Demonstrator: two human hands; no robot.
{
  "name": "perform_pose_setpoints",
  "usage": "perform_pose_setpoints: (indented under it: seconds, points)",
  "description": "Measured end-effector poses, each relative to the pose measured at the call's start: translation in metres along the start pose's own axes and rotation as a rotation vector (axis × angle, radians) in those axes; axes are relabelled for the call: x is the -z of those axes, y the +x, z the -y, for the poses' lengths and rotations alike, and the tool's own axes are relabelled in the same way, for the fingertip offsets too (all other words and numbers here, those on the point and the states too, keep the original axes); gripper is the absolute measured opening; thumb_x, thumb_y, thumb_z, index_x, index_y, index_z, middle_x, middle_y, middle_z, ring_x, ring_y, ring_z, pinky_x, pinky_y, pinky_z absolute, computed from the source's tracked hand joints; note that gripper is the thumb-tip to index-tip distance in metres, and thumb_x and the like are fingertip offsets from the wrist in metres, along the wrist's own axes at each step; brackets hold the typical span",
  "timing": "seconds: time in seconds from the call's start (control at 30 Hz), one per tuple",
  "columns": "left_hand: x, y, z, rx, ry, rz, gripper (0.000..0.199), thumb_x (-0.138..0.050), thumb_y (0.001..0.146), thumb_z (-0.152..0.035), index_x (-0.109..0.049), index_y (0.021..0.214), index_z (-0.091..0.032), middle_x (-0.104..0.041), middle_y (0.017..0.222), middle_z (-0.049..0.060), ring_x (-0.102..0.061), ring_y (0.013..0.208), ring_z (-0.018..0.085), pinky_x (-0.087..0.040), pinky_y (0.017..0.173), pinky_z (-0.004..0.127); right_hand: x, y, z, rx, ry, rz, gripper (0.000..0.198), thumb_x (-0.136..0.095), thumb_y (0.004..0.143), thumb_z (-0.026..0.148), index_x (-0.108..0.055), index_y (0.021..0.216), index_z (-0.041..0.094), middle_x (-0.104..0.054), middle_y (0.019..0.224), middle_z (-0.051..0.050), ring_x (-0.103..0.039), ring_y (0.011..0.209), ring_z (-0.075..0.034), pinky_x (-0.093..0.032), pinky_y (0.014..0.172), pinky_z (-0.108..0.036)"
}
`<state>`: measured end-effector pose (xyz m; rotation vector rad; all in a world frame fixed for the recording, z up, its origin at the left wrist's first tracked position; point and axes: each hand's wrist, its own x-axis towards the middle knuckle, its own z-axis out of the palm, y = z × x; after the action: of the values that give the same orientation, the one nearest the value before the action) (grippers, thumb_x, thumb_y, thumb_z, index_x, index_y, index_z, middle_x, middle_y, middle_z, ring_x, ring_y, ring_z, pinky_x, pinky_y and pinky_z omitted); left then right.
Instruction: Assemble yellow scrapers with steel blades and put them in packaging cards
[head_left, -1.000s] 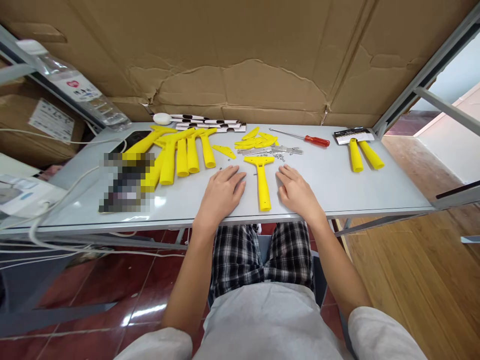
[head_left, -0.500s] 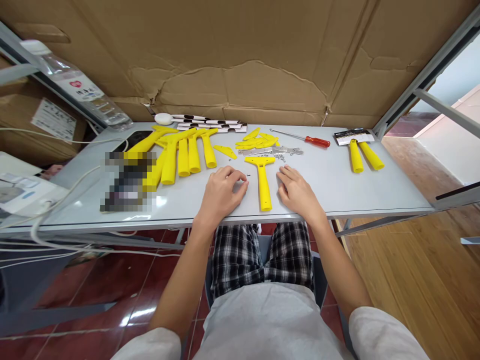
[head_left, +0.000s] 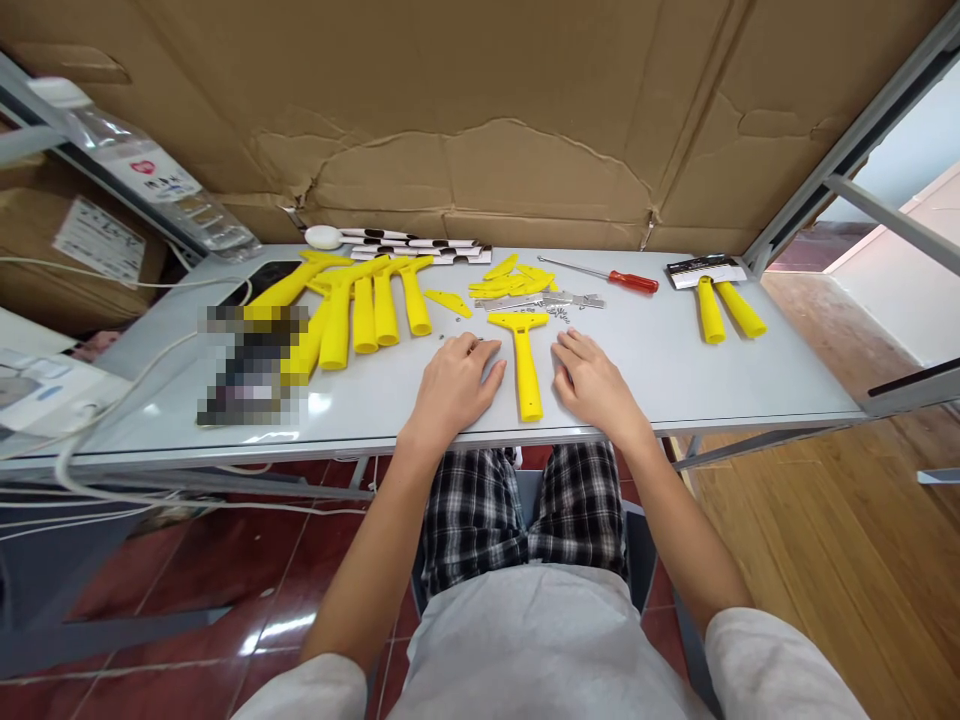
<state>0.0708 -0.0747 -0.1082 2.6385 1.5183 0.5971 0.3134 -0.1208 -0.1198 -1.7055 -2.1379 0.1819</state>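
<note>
A yellow scraper handle [head_left: 528, 375] lies on the grey table between my hands, its wide head pointing away from me. My left hand [head_left: 459, 385] rests on the table left of it, fingers loosely bent, thumb apart, holding nothing visible. On the other side my right hand [head_left: 592, 385] lies with loosely stretched fingers near the handle, also holding nothing visible. Just beyond the handle's head are small screws [head_left: 559, 313], flat metal blades [head_left: 585, 299] and several yellow cover pieces [head_left: 501, 285]. One more yellow cover [head_left: 448, 302] lies apart, beyond my left hand.
Several yellow handles [head_left: 339, 325] are heaped at the left, beside a blurred-out object [head_left: 251, 370]. A red-handled screwdriver [head_left: 632, 281] lies at the back. Farther right sit two scrapers [head_left: 711, 312] with a black-and-white piece [head_left: 705, 271]. A water bottle [head_left: 150, 180] leans at the left.
My left hand has shifted slightly right and its fingers now cover the spot where a tiny dark piece lay. My right hand and the scraper handle have stayed in place.
</note>
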Motion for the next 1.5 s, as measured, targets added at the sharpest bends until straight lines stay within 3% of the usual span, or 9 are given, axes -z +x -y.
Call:
perform_pose_setpoints:
  seconds: [0.13, 0.3, 0.43, 0.5, 0.63, 0.8, 1.07, 1.37, 1.5]
  points:
    - [-0.006, -0.003, 0.006, -0.035, -0.025, -0.097, 0.042, -0.053, 0.112, -0.038, -0.081, 0.133, -0.016, -0.073, 0.129, 0.020, -0.065, 0.124, 0.038, -0.054, 0.111, 0.056, 0.008, 0.000, -0.003, 0.024, 0.006, 0.014, 0.049, -0.044, 0.107, 0.025, -0.073, 0.144, 0.009, -0.054, 0.168, -0.016, -0.044, 0.169, -0.031, -0.036, 0.148, -0.054]
    - [-0.009, -0.003, 0.007, -0.018, -0.060, -0.121, 0.041, -0.054, 0.111, -0.037, -0.081, 0.133, -0.016, -0.071, 0.142, 0.021, -0.063, 0.131, 0.041, -0.052, 0.113, 0.060, 0.055, 0.021, -0.024, 0.092, 0.062, 0.234, 0.049, -0.045, 0.109, 0.032, -0.076, 0.142, 0.014, -0.066, 0.156, -0.010, -0.061, 0.152, -0.027, -0.047, 0.138, -0.047]
    - [-0.005, -0.001, 0.006, -0.006, -0.039, -0.087, 0.040, -0.055, 0.110, -0.036, -0.081, 0.133, -0.017, -0.072, 0.142, 0.021, -0.064, 0.132, 0.041, -0.052, 0.114, 0.060, 0.090, 0.065, -0.055, -0.089, -0.016, 0.241, 0.049, -0.055, 0.106, 0.031, -0.075, 0.148, 0.016, -0.076, 0.136, -0.013, -0.069, 0.128, -0.025, -0.054, 0.122, -0.042]
    - [0.002, 0.002, 0.007, -0.023, -0.003, -0.039, 0.041, -0.055, 0.109, -0.037, -0.081, 0.133, -0.017, -0.073, 0.140, 0.020, -0.066, 0.131, 0.042, -0.053, 0.113, 0.061, 0.099, 0.087, -0.072, -0.204, -0.103, 0.242, 0.051, -0.064, 0.102, 0.029, -0.073, 0.152, 0.020, -0.075, 0.136, -0.012, -0.062, 0.141, -0.027, -0.053, 0.122, -0.040]
    - [0.027, 0.019, 0.014, -0.074, 0.066, 0.065, 0.047, -0.051, 0.111, -0.042, -0.083, 0.134, -0.015, -0.078, 0.131, 0.020, -0.073, 0.119, 0.040, -0.057, 0.105, 0.057, 0.103, 0.116, -0.097, -0.280, -0.145, 0.324, 0.057, -0.079, 0.095, 0.036, -0.073, 0.150, 0.024, -0.073, 0.137, -0.010, -0.058, 0.144, -0.025, -0.053, 0.115, -0.034]
    - [0.052, 0.070, 0.027, -0.108, 0.063, 0.014, 0.046, -0.053, 0.108, -0.043, -0.083, 0.133, -0.018, -0.080, 0.131, 0.016, -0.075, 0.119, 0.038, -0.058, 0.102, 0.052, 0.103, 0.131, -0.108, -0.220, -0.126, 0.382, 0.051, -0.083, 0.091, 0.032, -0.077, 0.141, 0.025, -0.077, 0.122, -0.006, -0.065, 0.115, -0.018, -0.051, 0.094, -0.029]
    - [0.034, 0.125, 0.049, -0.190, -0.075, -0.071, 0.037, -0.053, 0.103, -0.035, -0.086, 0.111, -0.020, -0.084, 0.110, 0.012, -0.076, 0.104, 0.030, -0.057, 0.097, 0.045, 0.104, 0.140, -0.108, -0.198, -0.004, 0.438, 0.052, -0.083, 0.084, 0.025, -0.079, 0.136, 0.021, -0.077, 0.103, -0.001, -0.062, 0.087, -0.010, -0.046, 0.084, -0.026]
    - [0.027, 0.111, 0.056, -0.248, -0.178, -0.069, 0.037, -0.054, 0.103, -0.041, -0.087, 0.102, -0.024, -0.084, 0.099, 0.008, -0.076, 0.094, 0.027, -0.058, 0.092, 0.041, 0.116, 0.124, -0.105, -0.163, 0.177, 0.197, 0.024, -0.078, 0.087, 0.026, -0.083, 0.106, 0.013, -0.071, 0.087, -0.005, -0.057, 0.076, -0.009, -0.045, 0.079, -0.028]
    - [0.029, 0.110, 0.054, -0.271, -0.205, -0.055, 0.035, -0.056, 0.102, -0.042, -0.087, 0.103, -0.025, -0.083, 0.098, 0.008, -0.077, 0.095, 0.028, -0.058, 0.093, 0.042, 0.120, 0.116, -0.108, -0.246, 0.382, 0.092, 0.028, -0.084, 0.089, 0.037, -0.080, 0.105, 0.014, -0.068, 0.085, -0.006, -0.058, 0.073, -0.009, -0.048, 0.075, -0.030]
